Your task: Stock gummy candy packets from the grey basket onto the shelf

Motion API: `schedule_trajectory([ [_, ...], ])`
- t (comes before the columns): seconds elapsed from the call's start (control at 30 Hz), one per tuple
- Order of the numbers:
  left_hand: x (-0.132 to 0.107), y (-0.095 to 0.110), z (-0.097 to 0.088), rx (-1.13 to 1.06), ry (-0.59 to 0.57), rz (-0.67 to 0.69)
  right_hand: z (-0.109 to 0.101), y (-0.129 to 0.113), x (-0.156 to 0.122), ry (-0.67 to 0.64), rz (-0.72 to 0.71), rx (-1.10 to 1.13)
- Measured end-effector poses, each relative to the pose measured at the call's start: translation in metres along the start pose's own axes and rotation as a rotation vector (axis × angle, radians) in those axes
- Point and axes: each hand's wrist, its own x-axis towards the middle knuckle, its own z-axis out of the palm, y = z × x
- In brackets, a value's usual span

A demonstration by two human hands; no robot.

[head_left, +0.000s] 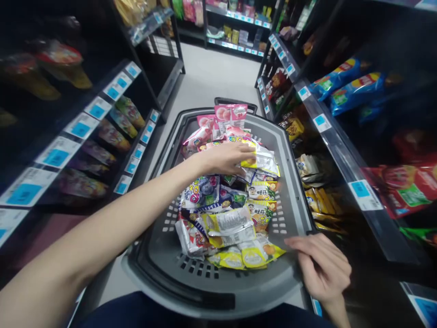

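Note:
A grey shopping basket (205, 307) stands right in front of me, with many small snack packets inside. My left hand (228, 155) reaches across it, palm down and fingers stretched out, over a yellow-and-white packet (264, 160) at the far right of the heap. Pink packets (230, 114) with peaches stand at the far end. Blue-purple packets (201, 190) lie at the middle left, yellow-and-white ones (232, 223) nearer me. My right hand (322, 262) is at the basket's near right rim, fingers curled, fingertips close to the corner of a yellow packet (257, 253). What it grips, if anything, is unclear.
Dark shelves with blue-and-white price tags (54, 157) line both sides closely. On the right shelf lie blue chip bags (358, 91) and red bags (409, 187). The light floor (218, 73) runs ahead to another shelf (235, 45) across the far end.

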Motion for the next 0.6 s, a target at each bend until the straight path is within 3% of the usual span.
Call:
schedule_trajectory([
  [0.17, 0.005, 0.003, -0.01, -0.103, 0.023, -0.011, -0.002, 0.0, -0.008, -0.009, 0.005, -0.004],
  [0.27, 0.009, 0.012, -0.016, -0.104, 0.12, 0.018, -0.002, -0.001, -0.006, -0.01, 0.024, -0.006],
  [0.33, 0.012, 0.02, -0.019, -0.134, 0.193, -0.033, -0.002, -0.004, -0.003, -0.019, 0.067, -0.03],
  [0.43, 0.016, 0.032, -0.023, -0.231, 0.337, -0.113, -0.004, -0.009, 0.004, -0.054, 0.259, -0.117],
  [0.53, 0.02, 0.043, -0.024, -0.358, 0.523, -0.077, -0.006, -0.01, 0.014, -0.134, 0.518, -0.182],
  [0.6, 0.024, 0.051, -0.023, -0.45, 0.579, -0.042, -0.006, -0.008, 0.022, -0.175, 0.605, -0.2],
])
